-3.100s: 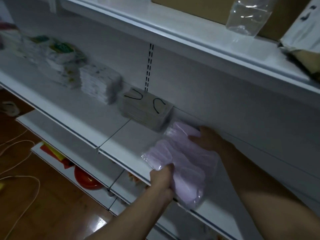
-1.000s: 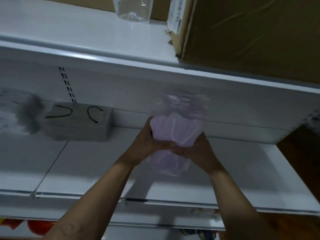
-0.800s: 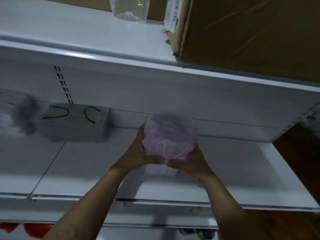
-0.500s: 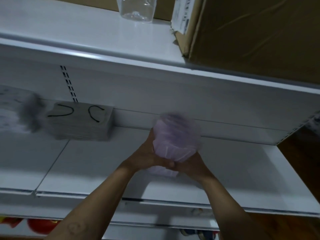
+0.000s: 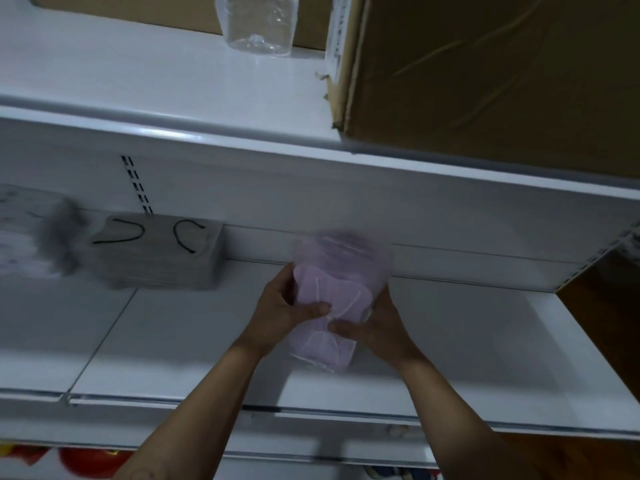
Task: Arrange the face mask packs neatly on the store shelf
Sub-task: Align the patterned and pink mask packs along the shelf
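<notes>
The white shelf (image 5: 485,341) carries a grey mask pack (image 5: 156,258) at the back left, beside blurred white packs (image 5: 20,237).

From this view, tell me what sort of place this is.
Probably a retail store: a white display shelf with a slotted upright behind, a grey face mask stack laid out on it, and a cardboard box stored above.

You hold the clear-wrapped lilac mask pack (image 5: 332,299) on end over the white shelf (image 5: 485,341), left hand (image 5: 280,313) and right hand (image 5: 377,323) gripping its sides; white ear loops show and its top is blurred. To its left, the grey pack (image 5: 156,258) with black ear loops lies flat against the back panel, with blurred white packs (image 5: 20,233) beyond.
</notes>
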Demonstrator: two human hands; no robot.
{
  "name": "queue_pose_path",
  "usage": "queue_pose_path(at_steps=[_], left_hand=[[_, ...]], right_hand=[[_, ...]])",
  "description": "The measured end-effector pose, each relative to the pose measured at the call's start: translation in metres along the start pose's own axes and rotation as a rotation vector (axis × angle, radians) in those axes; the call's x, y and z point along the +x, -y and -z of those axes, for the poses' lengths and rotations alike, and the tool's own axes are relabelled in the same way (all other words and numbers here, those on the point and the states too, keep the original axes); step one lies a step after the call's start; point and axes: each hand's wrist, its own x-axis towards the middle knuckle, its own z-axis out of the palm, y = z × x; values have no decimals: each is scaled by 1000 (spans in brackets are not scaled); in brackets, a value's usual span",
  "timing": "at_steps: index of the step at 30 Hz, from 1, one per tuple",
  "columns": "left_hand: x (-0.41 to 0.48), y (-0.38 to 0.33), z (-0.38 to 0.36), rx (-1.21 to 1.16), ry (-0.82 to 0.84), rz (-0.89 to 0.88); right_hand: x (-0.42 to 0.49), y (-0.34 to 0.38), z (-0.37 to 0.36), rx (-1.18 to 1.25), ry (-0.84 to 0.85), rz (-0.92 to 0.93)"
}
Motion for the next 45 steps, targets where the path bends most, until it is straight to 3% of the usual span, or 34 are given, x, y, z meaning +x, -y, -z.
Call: queue_pose_path(at_steps=[6,11,15,19,25,27,31,38,45], left_hand=[[2,-24,-23,50,-1,-86],[7,-31,-8,126,89,-220],[5,3,-1,170,140,-62],[15,13,0,195,152,54],[10,-6,-13,170,116,14],[7,-7,-6,169,89,-79],[-2,1,-1,180,54,-58],[13,5,9,190,157,27],[14,-5,1,119,186,-28]], right_hand=[[11,16,-5,94,-84,39],[8,20,10,25,-17,131],[-8,-4,-2,-64,41,-17],[-4,-10,-6,-76,32,-47],[6,-10,-1,-67,136,-53],[4,-6,-1,-36,52,6],[-5,-7,-3,-17,-6,27],[4,-8,0,56,26,1],[8,-11,4,65,103,-39]])
